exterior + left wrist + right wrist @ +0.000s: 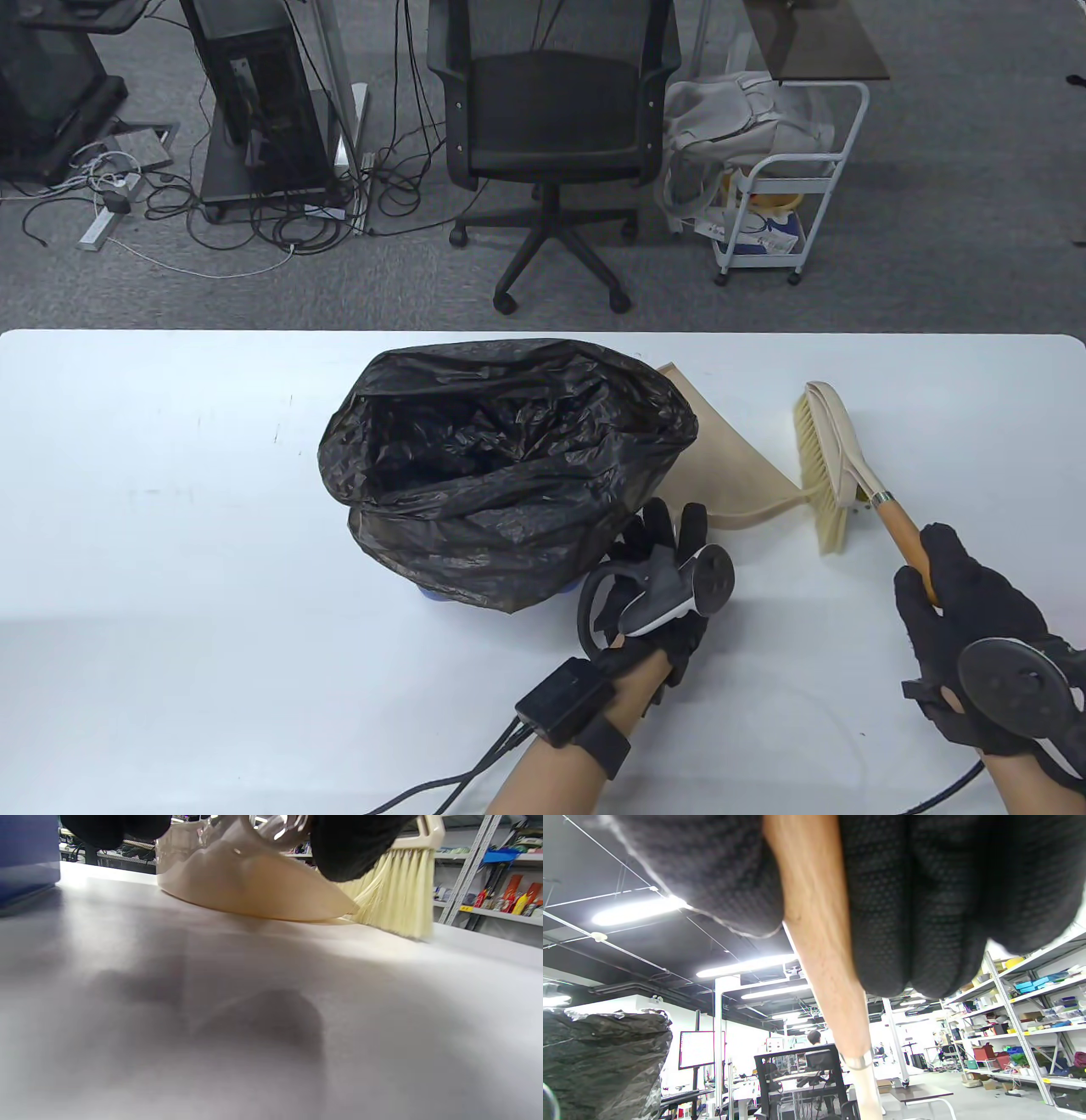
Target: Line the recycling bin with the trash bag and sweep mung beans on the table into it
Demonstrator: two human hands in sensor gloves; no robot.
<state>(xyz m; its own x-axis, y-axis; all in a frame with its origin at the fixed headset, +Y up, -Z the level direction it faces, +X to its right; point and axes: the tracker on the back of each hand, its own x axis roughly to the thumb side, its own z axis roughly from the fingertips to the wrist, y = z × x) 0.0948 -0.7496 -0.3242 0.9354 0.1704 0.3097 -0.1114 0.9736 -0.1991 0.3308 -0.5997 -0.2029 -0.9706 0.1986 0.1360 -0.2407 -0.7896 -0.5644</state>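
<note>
A black trash bag (509,458) lines the blue bin (433,594), its mouth open at the table's middle. A beige dustpan (721,450) lies just right of the bin, and its handle runs toward my left hand (674,531), whose fingers close on that end. In the left wrist view the dustpan (254,887) rests on the table under my fingers (352,849). My right hand (959,594) grips the wooden handle (823,963) of a brush (827,467), whose pale bristles (394,895) touch the table beside the dustpan. I cannot make out any beans clearly.
The white table (170,509) stretches wide to the left of the bin. Beyond its far edge stand a black office chair (551,127), a white cart (772,212) and floor cables (254,212).
</note>
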